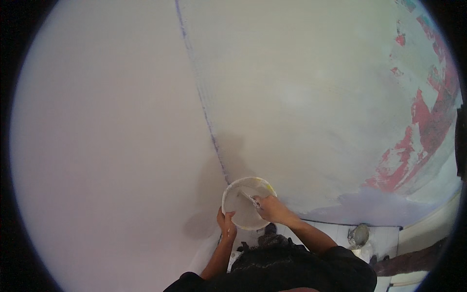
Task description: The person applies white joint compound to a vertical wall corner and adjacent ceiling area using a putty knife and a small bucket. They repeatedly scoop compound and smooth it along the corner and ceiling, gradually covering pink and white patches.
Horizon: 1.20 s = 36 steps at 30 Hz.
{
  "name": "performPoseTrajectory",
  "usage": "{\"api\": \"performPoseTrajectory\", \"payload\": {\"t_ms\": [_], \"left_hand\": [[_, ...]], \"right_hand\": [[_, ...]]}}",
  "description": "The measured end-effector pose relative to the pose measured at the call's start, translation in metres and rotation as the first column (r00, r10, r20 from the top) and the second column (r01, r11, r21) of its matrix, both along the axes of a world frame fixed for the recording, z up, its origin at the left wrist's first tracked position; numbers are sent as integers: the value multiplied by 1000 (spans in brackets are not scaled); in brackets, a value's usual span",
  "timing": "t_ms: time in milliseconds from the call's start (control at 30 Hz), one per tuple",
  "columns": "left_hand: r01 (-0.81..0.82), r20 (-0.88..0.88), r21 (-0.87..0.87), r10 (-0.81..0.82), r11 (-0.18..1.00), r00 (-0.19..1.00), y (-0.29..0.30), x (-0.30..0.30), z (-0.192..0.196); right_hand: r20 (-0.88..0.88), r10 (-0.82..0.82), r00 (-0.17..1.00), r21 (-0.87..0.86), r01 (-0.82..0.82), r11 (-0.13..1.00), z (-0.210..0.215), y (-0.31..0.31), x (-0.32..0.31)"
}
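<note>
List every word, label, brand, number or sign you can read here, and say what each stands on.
None can be read.
Bucket: no legible text on the visible part.
Tool in the right hand: too small to tell whether it is marked.
Wall: a purple line and red patches, no lettering.
Container on the floor: too small to tell.
</note>
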<state>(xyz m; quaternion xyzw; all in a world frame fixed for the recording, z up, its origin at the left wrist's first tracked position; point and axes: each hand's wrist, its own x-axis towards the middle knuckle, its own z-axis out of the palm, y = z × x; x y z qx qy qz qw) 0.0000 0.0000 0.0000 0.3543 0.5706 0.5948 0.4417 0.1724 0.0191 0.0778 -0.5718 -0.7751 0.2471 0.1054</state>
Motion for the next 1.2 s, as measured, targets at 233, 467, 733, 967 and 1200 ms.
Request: {"api": "performPoseTrajectory", "payload": {"t_ms": [233,467,733,967,1200], "left_hand": [[16,67,67,-21,998,998,-39,164,-46],[-181,-83,160,196,970,977,-88,408,-100],[-164,398,-142,207,976,894,-157,728,-137],[-86,465,-30,90,996,881,-98,985,-150],[-32,261,-17,36,999,965,-123,1138,-127]], "right_hand": [[-126,126,984,238,-93,967,-51,-19,176],[-234,263,936,153,-231,961,-62,-50,419],[-320,290,902,33,-295,955,-107,-103,728],[-453,124,883,158,-57,986,-113,-83,1000],[-585,-87,807,83,165,983,-105,-130,1164]]}}
